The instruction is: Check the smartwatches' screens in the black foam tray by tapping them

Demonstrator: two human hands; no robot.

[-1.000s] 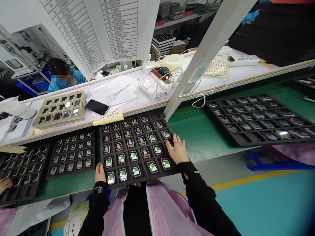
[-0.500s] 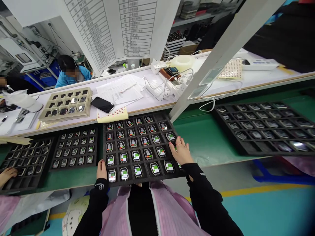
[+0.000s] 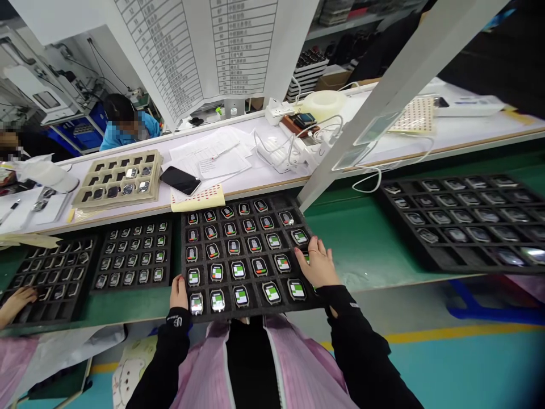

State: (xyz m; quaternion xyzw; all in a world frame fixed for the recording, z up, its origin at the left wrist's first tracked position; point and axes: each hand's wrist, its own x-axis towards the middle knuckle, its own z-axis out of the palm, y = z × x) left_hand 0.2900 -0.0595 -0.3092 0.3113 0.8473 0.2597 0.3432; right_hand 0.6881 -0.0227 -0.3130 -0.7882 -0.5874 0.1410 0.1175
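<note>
A black foam tray (image 3: 184,244) full of smartwatch bodies with lit screens lies on the green belt in front of me. My left hand (image 3: 178,293) grips the tray's near left edge, thumb on top. My right hand (image 3: 320,263) rests on the tray's right edge with its fingers laid flat over the watches there, beside a watch (image 3: 297,289) with a green and white screen. Both arms wear black sleeves over a pink smock.
Two more black trays (image 3: 133,258) (image 3: 46,281) lie to the left, where another person's hand (image 3: 16,301) touches the far one. A large black tray (image 3: 464,213) sits at right. Behind are a white shelf with a beige tray (image 3: 117,180), phone (image 3: 180,180), papers and a slanted white post (image 3: 383,96).
The view has shifted slightly, so everything sits a bit lower and further right. My hands keep the same hold on the tray.
</note>
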